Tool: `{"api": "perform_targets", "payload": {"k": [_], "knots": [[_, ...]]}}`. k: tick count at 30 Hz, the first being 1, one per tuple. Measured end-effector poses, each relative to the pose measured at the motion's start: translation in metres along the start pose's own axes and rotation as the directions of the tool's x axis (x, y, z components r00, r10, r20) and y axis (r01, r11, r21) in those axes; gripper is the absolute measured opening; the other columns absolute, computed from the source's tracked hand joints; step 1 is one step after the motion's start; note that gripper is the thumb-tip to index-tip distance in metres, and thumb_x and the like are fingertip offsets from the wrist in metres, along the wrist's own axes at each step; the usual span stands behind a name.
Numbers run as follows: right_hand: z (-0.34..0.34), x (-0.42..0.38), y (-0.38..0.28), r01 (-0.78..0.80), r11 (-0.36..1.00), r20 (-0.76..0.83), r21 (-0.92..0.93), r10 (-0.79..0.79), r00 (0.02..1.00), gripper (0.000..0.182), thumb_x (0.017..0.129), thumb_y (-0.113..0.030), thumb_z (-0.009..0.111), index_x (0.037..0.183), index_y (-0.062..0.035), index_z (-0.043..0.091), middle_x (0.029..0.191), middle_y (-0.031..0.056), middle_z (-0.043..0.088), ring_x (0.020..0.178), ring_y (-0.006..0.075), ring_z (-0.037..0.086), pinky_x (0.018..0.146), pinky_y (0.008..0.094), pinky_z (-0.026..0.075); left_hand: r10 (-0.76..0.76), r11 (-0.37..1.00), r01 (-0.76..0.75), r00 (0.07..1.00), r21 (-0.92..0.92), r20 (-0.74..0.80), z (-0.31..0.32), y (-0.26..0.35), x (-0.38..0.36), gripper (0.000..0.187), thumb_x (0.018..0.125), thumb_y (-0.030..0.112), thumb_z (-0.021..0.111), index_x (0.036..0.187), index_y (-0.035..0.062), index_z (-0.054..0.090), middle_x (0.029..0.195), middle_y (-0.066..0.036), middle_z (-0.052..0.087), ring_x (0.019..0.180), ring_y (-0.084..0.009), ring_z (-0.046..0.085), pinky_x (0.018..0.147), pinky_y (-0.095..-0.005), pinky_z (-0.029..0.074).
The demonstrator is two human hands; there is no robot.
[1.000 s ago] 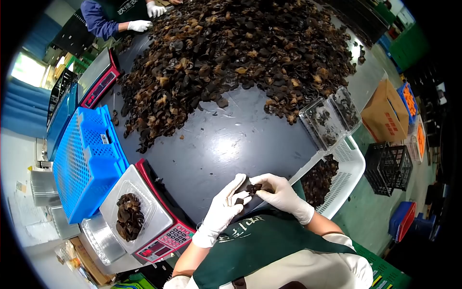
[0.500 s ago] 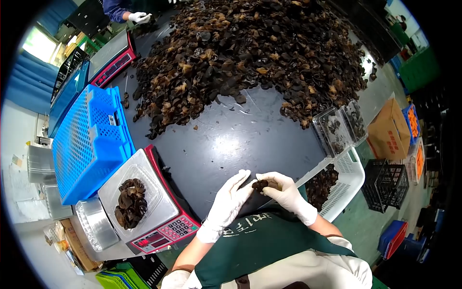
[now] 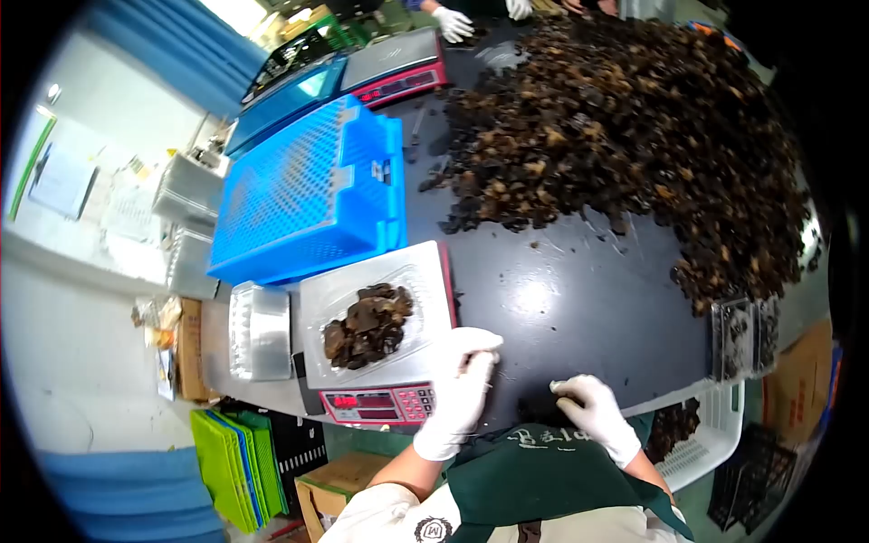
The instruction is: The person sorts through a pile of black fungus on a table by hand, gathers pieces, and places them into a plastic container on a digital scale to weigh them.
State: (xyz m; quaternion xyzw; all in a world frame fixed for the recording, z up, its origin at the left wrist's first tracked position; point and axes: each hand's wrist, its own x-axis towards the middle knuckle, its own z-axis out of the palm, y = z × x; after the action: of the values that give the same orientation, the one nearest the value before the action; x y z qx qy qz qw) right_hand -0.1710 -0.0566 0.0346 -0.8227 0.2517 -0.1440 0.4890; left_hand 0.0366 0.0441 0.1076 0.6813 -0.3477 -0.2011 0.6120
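My left hand, in a white glove, is at the right edge of a red-and-silver scale. Its fingers are curled; a dark spot shows between them, but I cannot make out what it is. On the scale, a clear plastic tray holds a clump of wood ear mushrooms. My right hand, also gloved, is over the table's near edge in front of the green apron. Its fingers are bent inward, and anything in them is hidden against the dark background.
A large heap of wood ear mushrooms covers the far table. Blue crates and stacked clear trays are on the left. Filled clear boxes and a white basket are right. A co-worker's gloved hand is beyond.
My hands have come apart; earlier they held a small wood ear mushroom together. The left hand is now beside the scale. The view has turned left.
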Motion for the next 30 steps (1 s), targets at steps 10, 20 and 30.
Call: {"api": "perform_targets", "payload": {"k": [10,20,30], "knots": [[0.04,0.011,0.015,0.253,0.915,0.595,-0.314,-0.018,0.803,0.047,0.083,-0.011,0.062,0.128,-0.0227,0.058,0.113,0.0078,0.058,0.097,0.0301,0.06,0.083,0.0397,0.05,0.438,0.65,-0.129,0.869,0.749,-0.231,-0.077,-0.02,0.025,0.036,0.082,-0.003,0.056,0.117,0.0033,0.059,0.123,-0.013,0.055,0.124,-0.0321,0.045,0.109,-0.043,0.03],[0.045,0.013,0.042,0.235,0.948,0.524,-0.213,-0.092,0.846,0.017,0.082,-0.018,0.065,0.098,-0.0187,0.067,0.088,0.0035,0.061,0.078,0.0239,0.066,0.064,0.034,0.053,0.322,0.902,-0.268,0.939,0.338,-0.117,0.101,-0.074,0.12,0.051,0.078,0.009,0.068,0.127,0.0079,0.055,0.13,-0.016,0.049,0.126,-0.033,0.041,0.108,-0.044,0.031],[-0.18,-0.034,0.06,-0.467,0.807,0.064,-0.362,0.521,0.851,0.039,0.08,-0.039,0.067,0.104,-0.0089,0.07,0.098,0.0118,0.069,0.091,0.0259,0.066,0.081,0.0342,0.052,-0.028,0.55,0.601,0.707,0.58,-0.706,0.075,-0.185,0.246,0.056,0.091,0.042,0.056,0.135,0.01,0.045,0.134,-0.02,0.046,0.123,-0.0348,0.046,0.098,-0.0512,0.04]]}}
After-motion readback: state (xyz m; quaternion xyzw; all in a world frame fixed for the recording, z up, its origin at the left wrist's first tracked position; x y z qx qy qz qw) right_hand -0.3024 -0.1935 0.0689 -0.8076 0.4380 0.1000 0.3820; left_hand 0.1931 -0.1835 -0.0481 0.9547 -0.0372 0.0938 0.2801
